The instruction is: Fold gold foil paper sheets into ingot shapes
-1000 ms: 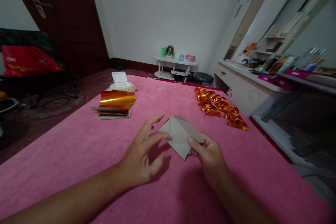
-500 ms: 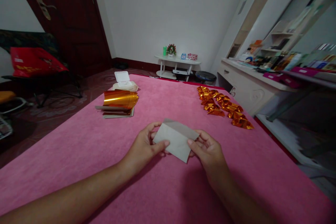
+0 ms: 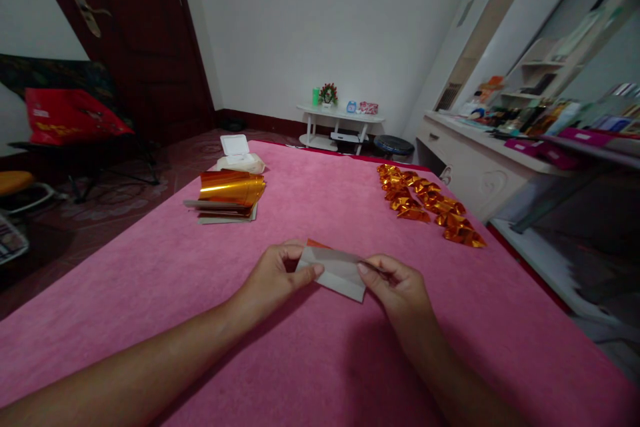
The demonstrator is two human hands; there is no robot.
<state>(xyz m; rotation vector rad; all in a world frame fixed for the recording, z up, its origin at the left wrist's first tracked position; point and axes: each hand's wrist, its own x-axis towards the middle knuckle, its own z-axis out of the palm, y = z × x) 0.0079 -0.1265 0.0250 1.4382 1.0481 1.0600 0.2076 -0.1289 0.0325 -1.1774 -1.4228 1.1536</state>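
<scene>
A sheet of foil paper (image 3: 334, 271), grey on the side facing me, is held partly folded above the pink cloth. A sliver of its orange face shows along the top left edge. My left hand (image 3: 284, 275) pinches its left end, thumb on the near side. The right end is between the thumb and fingers of my right hand (image 3: 393, 281); most fingertips are hidden behind the paper. Farther off to the left lies a stack of gold foil sheets (image 3: 231, 189) with grey backs. Two rows of folded gold foil pieces (image 3: 425, 200) stand at the right.
The pink cloth (image 3: 280, 353) covers the table. A white open-lidded wipes pack (image 3: 241, 161) sits behind the foil stack. Beyond are a small white table (image 3: 340, 113) and a round stool (image 3: 394, 145). A cluttered dresser (image 3: 480, 160) stands right, a red bag (image 3: 73, 117) left.
The paper's upper flap has folded over toward me, so the sheet looks narrower. An orange edge has come into view at its top. Both hands keep their hold in nearly the same place.
</scene>
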